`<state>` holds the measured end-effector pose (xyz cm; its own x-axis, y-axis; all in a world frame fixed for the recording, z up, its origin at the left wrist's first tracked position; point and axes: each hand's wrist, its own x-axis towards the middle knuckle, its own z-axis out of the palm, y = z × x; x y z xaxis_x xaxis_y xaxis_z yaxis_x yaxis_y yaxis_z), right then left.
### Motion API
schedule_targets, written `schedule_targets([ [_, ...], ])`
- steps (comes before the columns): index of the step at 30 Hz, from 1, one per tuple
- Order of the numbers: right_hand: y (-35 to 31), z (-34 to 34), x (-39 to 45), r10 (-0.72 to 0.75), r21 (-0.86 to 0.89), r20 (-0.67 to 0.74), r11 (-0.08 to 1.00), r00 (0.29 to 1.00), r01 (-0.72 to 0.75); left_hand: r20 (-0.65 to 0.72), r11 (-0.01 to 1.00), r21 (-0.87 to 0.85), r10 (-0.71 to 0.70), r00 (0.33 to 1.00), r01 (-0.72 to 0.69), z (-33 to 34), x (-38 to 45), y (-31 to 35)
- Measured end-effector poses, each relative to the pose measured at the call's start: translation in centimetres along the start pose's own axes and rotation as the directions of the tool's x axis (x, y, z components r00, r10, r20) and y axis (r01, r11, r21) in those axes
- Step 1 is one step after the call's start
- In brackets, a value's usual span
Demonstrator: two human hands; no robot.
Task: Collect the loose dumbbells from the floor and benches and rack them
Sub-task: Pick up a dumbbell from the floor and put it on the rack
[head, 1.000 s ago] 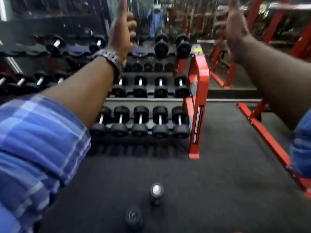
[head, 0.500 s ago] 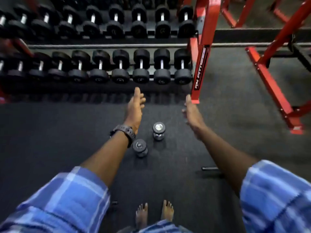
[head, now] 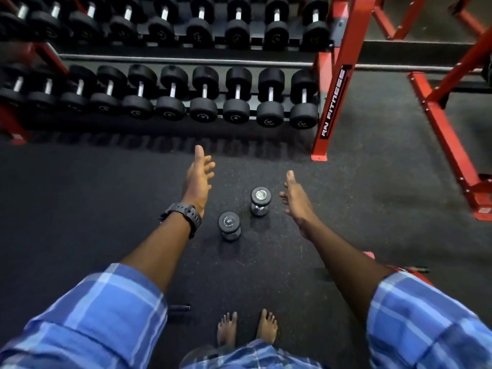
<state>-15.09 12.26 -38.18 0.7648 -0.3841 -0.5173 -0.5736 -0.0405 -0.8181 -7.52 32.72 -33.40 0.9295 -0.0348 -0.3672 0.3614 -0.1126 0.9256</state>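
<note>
Nearest are the person's bare feet [head: 246,328] on the dark rubber floor [head: 80,203]. Just beyond the feet, two small dumbbells stand on end, close together but apart: the nearer dumbbell [head: 229,225], black-capped, and the farther dumbbell [head: 260,201], with a shiny cap. Standing upright leaves their handles hard to reach from above. Both hands are spread wide and empty, flanking the pair without touching: the left hand [head: 198,179], a watch [head: 183,214] on its wrist, to the left of the pair, the right hand [head: 295,195] to the right, likely one hand per weight. Beyond the pair stands the red rack [head: 335,107], its lowest row already full.
</note>
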Motion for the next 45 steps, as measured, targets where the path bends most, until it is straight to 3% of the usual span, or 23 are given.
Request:
schedule_targets([
  [5,1.5,3.1,1.6,0.030,-0.036,0.054,0.999,0.998,-0.028,-0.045,0.998,-0.019,-0.059,0.997,0.059,-1.5,1.4,-2.3],
  [13,5.1,10.1,7.1,0.221,-0.135,0.076,0.968,0.972,-0.209,-0.054,0.964,-0.157,-0.224,0.973,0.213,-3.6,8.3,-9.3],
  [26,19.9,24.2,30.2,0.346,-0.136,0.095,0.933,0.933,-0.332,0.042,0.903,-0.099,-0.415,0.909,0.417,-2.9,29.9,-31.6],
  [31,30.6,26.2,38.7,0.257,-0.215,-0.021,0.942,0.966,-0.256,0.016,0.904,-0.002,-0.427,0.904,0.427,-0.3,37.1,-44.1],
  [33,33.6,27.3,41.1,0.232,-0.170,-0.049,0.957,0.972,-0.237,0.013,0.890,0.081,-0.452,0.892,0.450,0.9,39.0,-48.6],
  [36,37.7,28.8,44.3,0.205,-0.181,0.008,0.963,0.979,-0.200,0.014,0.857,0.208,-0.484,0.875,0.471,2.5,40.6,-54.2],
  [41,42.1,29.7,45.8,0.171,-0.391,0.249,0.918,0.953,-0.063,-0.076,0.835,0.191,-0.511,0.856,0.516,3.2,42.3,-57.8],
  [45,42.5,30.4,46.1,0.092,-0.309,0.238,0.951,0.967,-0.014,-0.156,0.831,0.289,-0.449,0.880,0.475,4.1,43.4,-57.4],
])
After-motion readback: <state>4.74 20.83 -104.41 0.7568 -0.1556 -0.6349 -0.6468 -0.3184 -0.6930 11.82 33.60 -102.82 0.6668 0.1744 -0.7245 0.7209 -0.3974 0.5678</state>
